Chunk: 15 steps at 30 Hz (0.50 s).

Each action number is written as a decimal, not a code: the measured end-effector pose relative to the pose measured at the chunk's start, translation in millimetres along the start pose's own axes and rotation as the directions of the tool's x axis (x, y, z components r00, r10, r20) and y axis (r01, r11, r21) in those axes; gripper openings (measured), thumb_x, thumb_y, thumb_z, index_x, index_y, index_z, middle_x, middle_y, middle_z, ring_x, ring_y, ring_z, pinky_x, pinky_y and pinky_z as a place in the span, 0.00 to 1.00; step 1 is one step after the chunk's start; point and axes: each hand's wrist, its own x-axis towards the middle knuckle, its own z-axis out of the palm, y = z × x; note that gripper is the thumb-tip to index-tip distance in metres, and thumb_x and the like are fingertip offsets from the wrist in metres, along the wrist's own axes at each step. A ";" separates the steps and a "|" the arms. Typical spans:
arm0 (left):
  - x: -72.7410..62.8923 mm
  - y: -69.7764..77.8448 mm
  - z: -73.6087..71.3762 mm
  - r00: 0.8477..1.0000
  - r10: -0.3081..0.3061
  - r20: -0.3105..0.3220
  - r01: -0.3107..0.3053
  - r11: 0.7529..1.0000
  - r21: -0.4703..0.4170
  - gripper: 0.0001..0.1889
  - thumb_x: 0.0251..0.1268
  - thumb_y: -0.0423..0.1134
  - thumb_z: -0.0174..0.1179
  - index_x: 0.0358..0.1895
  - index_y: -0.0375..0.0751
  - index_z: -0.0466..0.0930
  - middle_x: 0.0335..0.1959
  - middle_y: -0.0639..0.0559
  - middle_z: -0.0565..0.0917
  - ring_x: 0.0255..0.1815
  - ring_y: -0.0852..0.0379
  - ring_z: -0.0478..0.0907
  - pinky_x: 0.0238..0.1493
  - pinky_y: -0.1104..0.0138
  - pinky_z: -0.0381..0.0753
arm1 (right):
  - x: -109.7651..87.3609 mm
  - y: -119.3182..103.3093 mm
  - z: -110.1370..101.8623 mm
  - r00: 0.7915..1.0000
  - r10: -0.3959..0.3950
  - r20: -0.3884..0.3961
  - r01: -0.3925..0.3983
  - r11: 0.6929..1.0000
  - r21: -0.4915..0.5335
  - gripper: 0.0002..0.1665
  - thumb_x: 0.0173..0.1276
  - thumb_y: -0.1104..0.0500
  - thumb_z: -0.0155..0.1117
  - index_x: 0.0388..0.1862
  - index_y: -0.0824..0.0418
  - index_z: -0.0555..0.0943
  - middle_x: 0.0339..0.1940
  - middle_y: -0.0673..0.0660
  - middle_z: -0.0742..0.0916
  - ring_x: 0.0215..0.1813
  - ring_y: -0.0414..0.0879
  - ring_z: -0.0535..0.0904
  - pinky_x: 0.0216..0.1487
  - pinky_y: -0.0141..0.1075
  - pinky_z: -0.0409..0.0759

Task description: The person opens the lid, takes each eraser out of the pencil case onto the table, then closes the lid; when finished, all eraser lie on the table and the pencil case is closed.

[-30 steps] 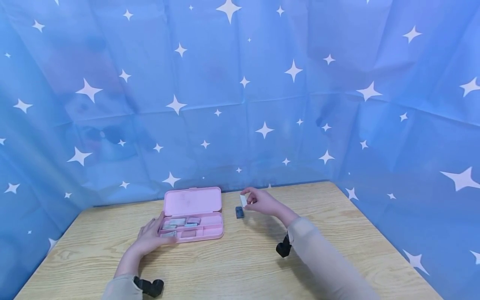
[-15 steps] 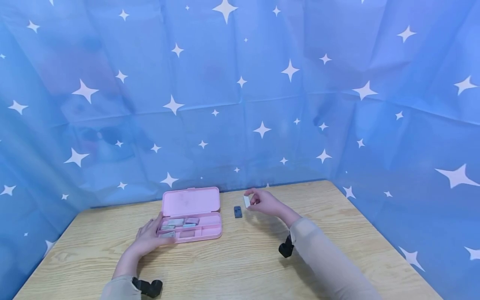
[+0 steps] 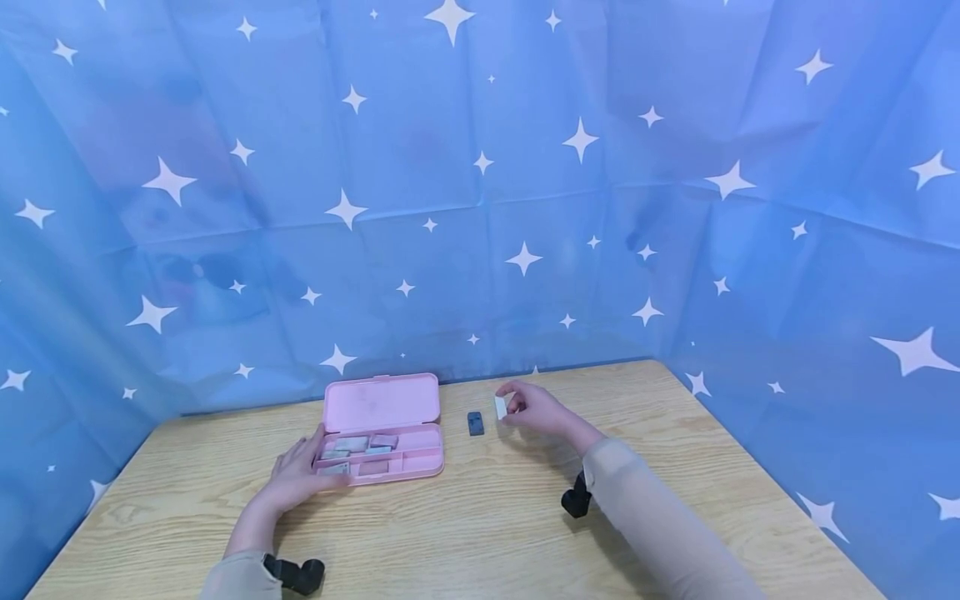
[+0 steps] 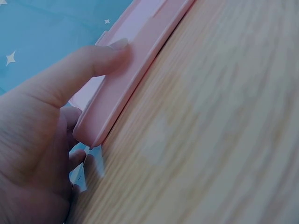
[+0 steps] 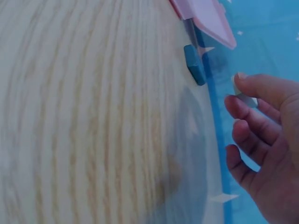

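Note:
An open pink pencil case [image 3: 382,404] lies toward the back of the table, lid raised behind it. My left hand [image 3: 292,479] grips its left end; in the left wrist view the thumb [image 4: 105,58] presses on the front wall and other fingers go round the end. Several small pale and pink blocks, like erasers, sit in its compartments. My right hand [image 3: 536,412] pinches a small white eraser [image 3: 501,407] between thumb and fingertips, above the table. The right wrist view shows that eraser [image 5: 247,99] partly hidden by the fingers. A dark grey-blue eraser [image 3: 476,423] lies on the table between case and right hand.
The wooden table [image 3: 450,533] ends at the back against a blue curtain [image 3: 420,292] with white stars. More of this curtain stands along the left and right sides. A black wrist strap mount [image 3: 576,497] juts below the right sleeve.
My right hand has moved a little to the right with the white eraser, away from the dark one. The left hand stays on the pencil case. The head view has shifted slightly.

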 end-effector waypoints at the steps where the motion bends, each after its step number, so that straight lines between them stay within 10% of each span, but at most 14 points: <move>1: 0.2 0.2 -0.2 1.000 0.001 -0.001 -0.001 1.000 0.003 0.63 0.47 0.58 0.71 0.77 0.35 0.37 0.74 0.25 0.47 0.73 0.28 0.37 0.68 0.34 0.35 | 0.2 1.3 0.4 1.000 0.005 0.000 -0.005 1.000 0.001 0.25 0.62 0.65 0.68 0.58 0.63 0.74 0.32 0.54 0.81 0.35 0.45 0.77 0.37 0.37 0.78; 15: -1.8 1.8 -0.6 1.000 -0.002 0.005 0.002 1.000 -0.001 0.63 0.47 0.58 0.71 0.77 0.36 0.37 0.74 0.25 0.47 0.74 0.29 0.36 0.68 0.35 0.32 | 4.0 13.3 3.6 1.000 0.005 0.020 -0.005 1.000 -0.029 0.25 0.61 0.65 0.70 0.56 0.65 0.75 0.34 0.54 0.79 0.34 0.45 0.76 0.34 0.36 0.78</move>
